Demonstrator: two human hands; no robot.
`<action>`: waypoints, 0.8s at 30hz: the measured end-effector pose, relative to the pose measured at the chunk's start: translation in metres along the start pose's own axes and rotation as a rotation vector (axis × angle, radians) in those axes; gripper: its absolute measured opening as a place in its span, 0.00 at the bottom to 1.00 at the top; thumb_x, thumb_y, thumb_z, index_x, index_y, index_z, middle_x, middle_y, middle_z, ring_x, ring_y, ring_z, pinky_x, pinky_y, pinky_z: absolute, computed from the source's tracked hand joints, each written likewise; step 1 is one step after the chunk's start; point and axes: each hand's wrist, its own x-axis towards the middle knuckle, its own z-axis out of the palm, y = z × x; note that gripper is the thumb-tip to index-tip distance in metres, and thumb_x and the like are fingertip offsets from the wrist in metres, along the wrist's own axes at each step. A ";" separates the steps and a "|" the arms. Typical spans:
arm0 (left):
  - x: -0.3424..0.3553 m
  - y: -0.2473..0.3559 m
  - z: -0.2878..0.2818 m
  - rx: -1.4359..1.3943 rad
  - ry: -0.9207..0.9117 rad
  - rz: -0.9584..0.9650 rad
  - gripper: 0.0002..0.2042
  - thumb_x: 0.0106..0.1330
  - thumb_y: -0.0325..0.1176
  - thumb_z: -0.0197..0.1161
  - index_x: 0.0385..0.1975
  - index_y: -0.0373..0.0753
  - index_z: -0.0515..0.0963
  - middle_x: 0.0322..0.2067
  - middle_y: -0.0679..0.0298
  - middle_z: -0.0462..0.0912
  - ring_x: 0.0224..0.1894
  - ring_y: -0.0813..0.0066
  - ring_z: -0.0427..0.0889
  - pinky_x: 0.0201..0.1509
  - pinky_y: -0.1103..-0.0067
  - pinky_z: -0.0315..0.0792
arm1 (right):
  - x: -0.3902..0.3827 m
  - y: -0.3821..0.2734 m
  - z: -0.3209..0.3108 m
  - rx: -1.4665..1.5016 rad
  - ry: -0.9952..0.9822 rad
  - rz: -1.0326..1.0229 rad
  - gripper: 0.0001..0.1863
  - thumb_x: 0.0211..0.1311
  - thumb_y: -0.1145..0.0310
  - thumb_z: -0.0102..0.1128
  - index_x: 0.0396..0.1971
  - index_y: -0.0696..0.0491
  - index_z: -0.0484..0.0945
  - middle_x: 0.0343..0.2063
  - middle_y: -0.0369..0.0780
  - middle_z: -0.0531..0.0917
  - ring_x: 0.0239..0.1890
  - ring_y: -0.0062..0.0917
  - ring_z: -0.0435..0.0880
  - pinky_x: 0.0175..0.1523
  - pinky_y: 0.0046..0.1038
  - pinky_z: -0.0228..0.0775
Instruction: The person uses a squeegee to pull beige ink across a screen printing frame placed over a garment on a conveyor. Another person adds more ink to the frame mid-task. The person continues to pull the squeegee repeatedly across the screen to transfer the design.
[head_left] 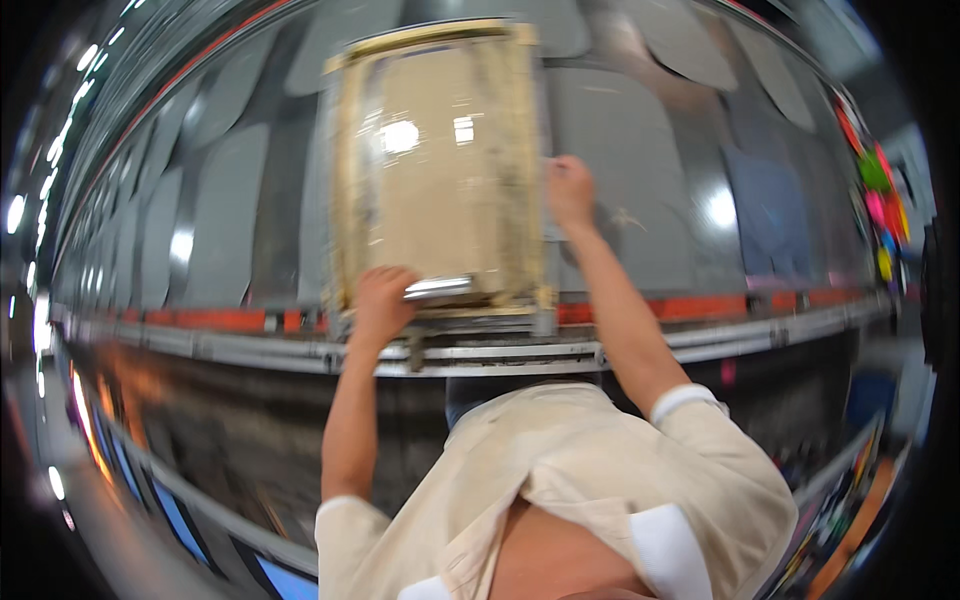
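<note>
A rectangular printing screen [425, 170] in a tape-edged frame, coated with beige, glossy material, lies on the long grey table in front of me. My left hand [385, 300] is closed on a metal squeegee bar [440, 287] at the screen's near left end. My right hand [570, 188] is closed at the frame's right side, its fingertips against the edge; it is slightly blurred. Flat grey pieces [610, 130] lie on the table around the screen.
A metal rail [700, 340] and red strip run along the table's near edge. Bright coloured items [880, 205] sit at the far right. Behind my body, a second rail [180, 475] edges an aisle, with assorted items [840, 515] at lower right.
</note>
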 end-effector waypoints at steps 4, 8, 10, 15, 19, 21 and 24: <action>-0.019 -0.065 -0.035 0.037 -0.110 -0.055 0.13 0.45 0.27 0.73 0.32 0.43 0.82 0.34 0.64 0.85 0.41 0.59 0.81 0.51 0.66 0.69 | -0.030 -0.046 0.069 0.008 0.048 0.081 0.13 0.65 0.60 0.63 0.32 0.56 0.81 0.27 0.50 0.84 0.34 0.46 0.85 0.41 0.40 0.75; -0.017 -0.075 -0.048 0.032 -0.170 -0.034 0.12 0.46 0.28 0.74 0.32 0.43 0.83 0.34 0.64 0.85 0.39 0.60 0.82 0.49 0.67 0.68 | -0.037 -0.068 0.063 0.000 -0.002 0.162 0.13 0.65 0.59 0.63 0.31 0.55 0.81 0.21 0.50 0.82 0.28 0.48 0.84 0.37 0.41 0.74; -0.023 -0.093 -0.040 0.014 -0.135 0.026 0.13 0.46 0.28 0.75 0.32 0.43 0.83 0.34 0.64 0.85 0.38 0.60 0.82 0.46 0.66 0.68 | -0.040 -0.077 0.068 -0.024 0.007 0.189 0.12 0.64 0.61 0.63 0.32 0.55 0.81 0.23 0.52 0.83 0.32 0.51 0.84 0.40 0.45 0.74; -0.028 -0.112 -0.045 -0.004 -0.138 0.104 0.11 0.48 0.33 0.76 0.31 0.42 0.84 0.31 0.62 0.85 0.36 0.59 0.83 0.43 0.66 0.69 | -0.038 -0.077 0.087 -0.162 0.030 0.161 0.12 0.64 0.60 0.62 0.35 0.54 0.83 0.29 0.54 0.85 0.38 0.54 0.84 0.45 0.46 0.75; 0.024 -0.145 -0.059 -0.072 -0.193 0.067 0.09 0.52 0.38 0.75 0.29 0.43 0.85 0.28 0.60 0.83 0.33 0.57 0.82 0.40 0.66 0.69 | -0.037 -0.062 0.098 -0.248 -0.034 0.209 0.13 0.66 0.58 0.60 0.38 0.52 0.83 0.35 0.49 0.86 0.41 0.49 0.85 0.45 0.40 0.75; 0.078 -0.159 -0.066 -0.071 -0.199 0.068 0.10 0.51 0.38 0.76 0.30 0.43 0.86 0.26 0.58 0.83 0.31 0.55 0.82 0.38 0.65 0.72 | -0.037 -0.057 0.089 -0.287 -0.088 0.198 0.13 0.66 0.57 0.60 0.37 0.51 0.83 0.35 0.51 0.86 0.42 0.51 0.85 0.45 0.45 0.76; 0.149 -0.215 -0.058 -0.103 -0.144 0.060 0.12 0.50 0.38 0.77 0.33 0.43 0.87 0.27 0.57 0.84 0.31 0.53 0.83 0.37 0.65 0.75 | 0.002 -0.092 0.098 -0.472 -0.324 0.089 0.17 0.64 0.54 0.63 0.42 0.53 0.83 0.40 0.49 0.87 0.45 0.47 0.84 0.49 0.42 0.75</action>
